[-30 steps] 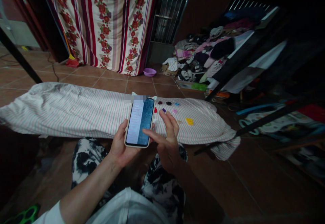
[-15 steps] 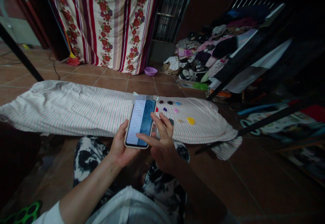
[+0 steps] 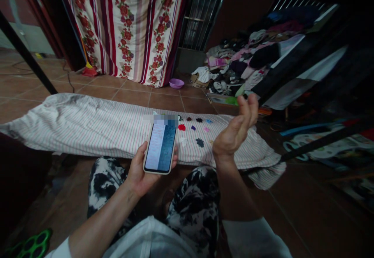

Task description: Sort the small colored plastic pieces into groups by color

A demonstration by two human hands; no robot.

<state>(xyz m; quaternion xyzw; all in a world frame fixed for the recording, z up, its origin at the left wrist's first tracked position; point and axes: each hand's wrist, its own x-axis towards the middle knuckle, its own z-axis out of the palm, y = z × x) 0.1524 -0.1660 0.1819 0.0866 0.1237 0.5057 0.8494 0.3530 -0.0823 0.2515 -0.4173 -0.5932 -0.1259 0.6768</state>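
Observation:
My left hand (image 3: 143, 170) holds a smartphone (image 3: 160, 145) with a pale case, its screen lit and facing me. My right hand (image 3: 236, 129) is raised to the right of the phone, fingers apart and bent upward, with nothing seen in it. Beneath both hands stretches a striped cloth (image 3: 96, 129) over a long, low surface. Small coloured clusters lie on it between the hands: a red one (image 3: 181, 127), a dark grey one (image 3: 200, 142), a pink one (image 3: 206, 129), a blue one (image 3: 209, 121) and several others. My right hand hides part of the cloth behind it.
A flowered curtain (image 3: 143, 32) hangs beyond the cloth, with a purple basin (image 3: 177, 83) on the tiled floor beside it. Clothes (image 3: 242, 59) are heaped at the back right. Dark poles (image 3: 29, 55) slant in at both sides. A green object (image 3: 36, 244) lies at lower left.
My right hand has left the phone screen and moved up and to the right. More of the coloured clusters now show beside the phone. My left hand still holds the phone.

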